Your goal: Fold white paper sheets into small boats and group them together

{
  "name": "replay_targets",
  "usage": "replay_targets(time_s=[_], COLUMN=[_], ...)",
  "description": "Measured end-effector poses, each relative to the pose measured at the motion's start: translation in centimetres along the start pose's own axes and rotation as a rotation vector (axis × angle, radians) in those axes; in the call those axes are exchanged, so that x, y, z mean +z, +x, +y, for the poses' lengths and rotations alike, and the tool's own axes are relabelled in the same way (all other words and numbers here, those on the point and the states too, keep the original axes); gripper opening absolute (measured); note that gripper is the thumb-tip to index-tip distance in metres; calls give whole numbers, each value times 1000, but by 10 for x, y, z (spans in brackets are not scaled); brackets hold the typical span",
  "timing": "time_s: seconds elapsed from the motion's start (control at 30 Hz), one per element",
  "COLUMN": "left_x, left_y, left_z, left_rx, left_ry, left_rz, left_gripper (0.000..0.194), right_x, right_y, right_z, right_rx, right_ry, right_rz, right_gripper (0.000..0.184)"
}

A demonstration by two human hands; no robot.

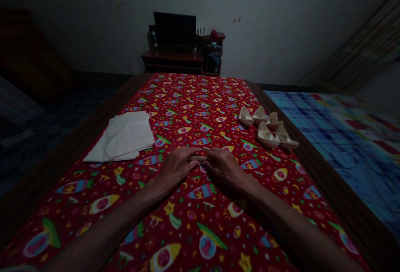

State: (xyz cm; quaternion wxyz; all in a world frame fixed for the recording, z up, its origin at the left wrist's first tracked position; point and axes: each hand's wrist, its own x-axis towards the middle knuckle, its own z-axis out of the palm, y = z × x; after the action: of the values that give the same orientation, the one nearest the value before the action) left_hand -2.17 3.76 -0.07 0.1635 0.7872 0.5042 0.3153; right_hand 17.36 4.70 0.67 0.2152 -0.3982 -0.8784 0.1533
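Between my two hands is a small folded piece of paper (198, 158), mostly covered by my fingers. My left hand (178, 162) is closed on its left end, thumb below and fingers above. The right end is pinched by my right hand (222, 162). Both hands rest low over the red patterned cloth (193, 226). To the left of them lies a stack of paper sheets (125, 134), loosely fanned. Several folded paper boats (268, 136) stand grouped to the right, beyond my right hand.
The cloth covers a long table with dark wooden edges (315, 159). Past its far end, a desk (175, 57) holds a black monitor (175, 30), speakers and a red telephone (218, 34). A blue checked sheet (325, 134) spreads at the right. The room is dim.
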Motion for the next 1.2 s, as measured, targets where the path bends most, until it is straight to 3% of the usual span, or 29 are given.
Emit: replay_targets(time_s=[0.2,0.47,0.87,1.07,1.2], left_x=[-8,-10,-27,-25,-27], left_y=[5,1,-8,-7,-8], left_z=[-2,-13,-12,-13,-20], left_rx=[41,227,40,74,116], left_ry=[14,130,13,47,29], left_rz=[-124,-158,-116,-72,-63], left_gripper=[15,7,7,8,14], right_x=[-1,0,-3,-5,-14], right_y=[1,-6,-9,-9,-10], right_z=[2,12,17,15,15], right_rx=[-17,-42,-41,-57,-69], right_ry=[-111,-274,-267,-262,-141], right_rz=[-25,-65,-46,-32,-51], right_gripper=[15,14,8,8,15])
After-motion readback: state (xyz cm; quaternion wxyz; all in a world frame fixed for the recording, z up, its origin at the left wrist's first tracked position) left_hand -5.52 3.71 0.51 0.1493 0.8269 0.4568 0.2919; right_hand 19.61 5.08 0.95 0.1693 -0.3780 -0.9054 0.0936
